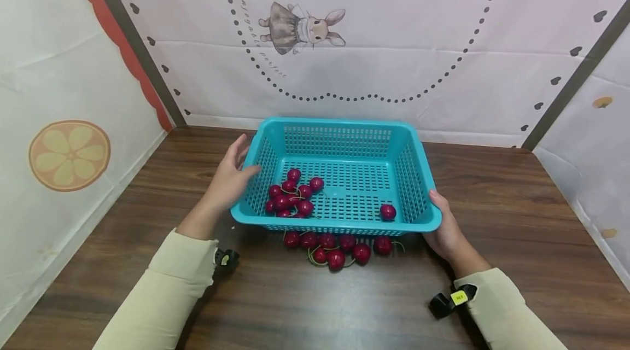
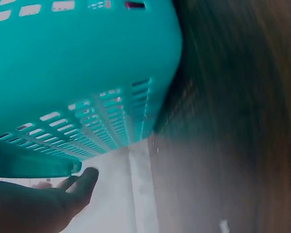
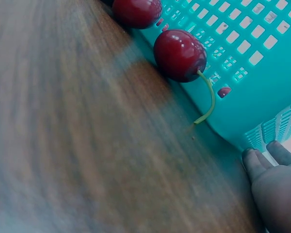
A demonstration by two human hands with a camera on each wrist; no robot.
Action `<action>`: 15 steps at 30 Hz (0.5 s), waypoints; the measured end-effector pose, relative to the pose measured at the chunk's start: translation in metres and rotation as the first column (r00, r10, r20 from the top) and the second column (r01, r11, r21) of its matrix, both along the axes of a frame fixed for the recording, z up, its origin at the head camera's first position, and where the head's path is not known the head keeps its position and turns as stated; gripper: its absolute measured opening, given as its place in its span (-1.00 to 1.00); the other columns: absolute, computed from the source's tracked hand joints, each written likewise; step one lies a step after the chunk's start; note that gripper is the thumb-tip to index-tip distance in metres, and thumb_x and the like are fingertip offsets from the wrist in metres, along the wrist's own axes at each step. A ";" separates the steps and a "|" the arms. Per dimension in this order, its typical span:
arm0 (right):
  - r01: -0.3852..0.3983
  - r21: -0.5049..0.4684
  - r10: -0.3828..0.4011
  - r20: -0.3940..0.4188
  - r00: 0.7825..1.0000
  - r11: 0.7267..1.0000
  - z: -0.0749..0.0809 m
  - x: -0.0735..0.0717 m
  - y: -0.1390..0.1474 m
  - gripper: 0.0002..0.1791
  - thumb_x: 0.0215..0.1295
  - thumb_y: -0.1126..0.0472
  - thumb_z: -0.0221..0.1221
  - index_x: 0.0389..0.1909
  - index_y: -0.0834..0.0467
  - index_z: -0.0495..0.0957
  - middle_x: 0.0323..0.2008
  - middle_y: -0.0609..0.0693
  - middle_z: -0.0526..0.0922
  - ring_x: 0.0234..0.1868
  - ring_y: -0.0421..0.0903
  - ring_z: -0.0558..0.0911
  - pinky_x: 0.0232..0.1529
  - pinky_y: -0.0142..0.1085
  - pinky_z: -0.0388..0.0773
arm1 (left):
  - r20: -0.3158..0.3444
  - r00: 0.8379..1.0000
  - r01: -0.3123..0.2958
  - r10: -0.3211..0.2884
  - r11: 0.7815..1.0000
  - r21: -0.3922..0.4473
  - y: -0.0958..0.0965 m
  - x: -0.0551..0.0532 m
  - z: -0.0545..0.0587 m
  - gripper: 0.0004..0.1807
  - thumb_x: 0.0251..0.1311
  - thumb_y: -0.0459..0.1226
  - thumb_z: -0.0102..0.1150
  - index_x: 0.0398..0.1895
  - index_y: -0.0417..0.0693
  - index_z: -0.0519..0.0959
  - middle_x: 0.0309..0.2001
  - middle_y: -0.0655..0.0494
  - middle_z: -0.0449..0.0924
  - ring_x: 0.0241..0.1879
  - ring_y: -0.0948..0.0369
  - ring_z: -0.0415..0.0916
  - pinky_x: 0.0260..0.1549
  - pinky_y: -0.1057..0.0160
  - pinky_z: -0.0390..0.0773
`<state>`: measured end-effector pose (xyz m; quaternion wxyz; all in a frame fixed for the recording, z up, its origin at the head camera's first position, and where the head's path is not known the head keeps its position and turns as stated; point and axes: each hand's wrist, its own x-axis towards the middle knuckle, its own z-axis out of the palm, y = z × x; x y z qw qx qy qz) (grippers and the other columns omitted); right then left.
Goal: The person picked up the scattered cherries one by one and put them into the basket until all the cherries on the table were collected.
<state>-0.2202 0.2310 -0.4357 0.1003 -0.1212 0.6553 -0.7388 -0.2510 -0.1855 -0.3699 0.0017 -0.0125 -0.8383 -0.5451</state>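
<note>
A turquoise plastic basket [image 1: 339,225] with slotted walls stands on the table, between the two hands. Several dark red cherries [image 1: 280,202] with green stems lie heaped in its left part, and a single cherry [image 1: 388,212] sits near its front right corner. At the basket's left side is the left hand [image 1: 231,178], its fingers spread and its thumb over the rim; the left wrist view shows fingers [image 2: 89,177] beside the rim. The right hand [image 1: 445,229] holds the right front corner, thumb on the rim, other fingers against the outer wall [image 3: 276,131].
More cherries [image 1: 336,260] lie on the brown wooden table [image 1: 305,306] along the basket's front side, one with its stem [image 3: 211,104] close to the right hand. A printed white cloth [image 1: 394,38] hangs behind the table, and cloth also borders both sides.
</note>
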 end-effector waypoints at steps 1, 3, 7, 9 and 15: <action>-0.002 0.000 0.002 -0.002 1.000 1.000 0.000 0.000 0.000 -0.21 0.53 -0.29 -0.43 0.61 0.01 -0.34 0.57 0.16 -0.16 0.50 0.22 0.01 0.17 -0.51 0.47 | 0.030 1.000 0.004 -0.005 1.000 0.031 -0.001 0.001 -0.001 -0.16 0.47 -0.23 -0.02 0.63 0.23 -0.26 0.61 -0.01 -0.04 0.53 -0.19 0.05 0.25 -0.36 0.34; -0.004 0.000 0.004 -0.003 1.000 1.000 0.001 0.000 0.000 -0.21 0.54 -0.28 -0.44 0.60 0.00 -0.34 0.57 0.15 -0.15 0.50 0.22 0.00 0.18 -0.52 0.46 | 0.069 0.998 0.010 -0.015 0.997 0.072 -0.002 0.001 -0.003 -0.18 0.49 -0.23 -0.07 0.63 0.23 -0.28 0.61 -0.01 -0.05 0.53 -0.20 0.07 0.24 -0.35 0.35; -0.006 0.002 0.006 -0.007 1.000 1.000 0.000 0.000 0.000 -0.22 0.54 -0.28 -0.44 0.60 0.00 -0.32 0.56 0.16 -0.14 0.49 0.19 0.03 0.18 -0.50 0.47 | 0.118 0.993 0.005 -0.022 0.990 0.138 -0.002 0.001 -0.008 -0.24 0.52 -0.23 -0.12 0.63 0.22 -0.21 0.60 -0.01 -0.01 0.52 -0.19 0.10 0.26 -0.32 0.35; -0.002 0.003 0.002 -0.010 1.000 1.000 -0.001 0.001 0.000 -0.23 0.54 -0.28 -0.44 0.60 0.00 -0.32 0.56 0.17 -0.13 0.47 0.19 0.05 0.18 -0.48 0.48 | 0.158 0.986 0.009 -0.044 0.977 0.215 -0.002 0.001 -0.009 -0.27 0.53 -0.23 -0.15 0.63 0.21 -0.18 0.59 -0.02 0.00 0.51 -0.18 0.11 0.30 -0.30 0.33; 0.034 0.006 -0.034 -0.004 0.999 0.999 0.000 0.002 0.000 -0.23 0.55 -0.26 -0.41 0.60 0.03 -0.30 0.56 0.16 -0.11 0.47 0.10 0.10 0.18 -0.51 0.47 | 0.274 0.949 0.016 -0.154 0.894 0.447 -0.007 0.002 -0.013 -0.29 0.55 -0.16 -0.20 0.62 0.35 -0.21 0.59 -0.04 -0.06 0.52 -0.20 0.05 0.35 -0.30 0.28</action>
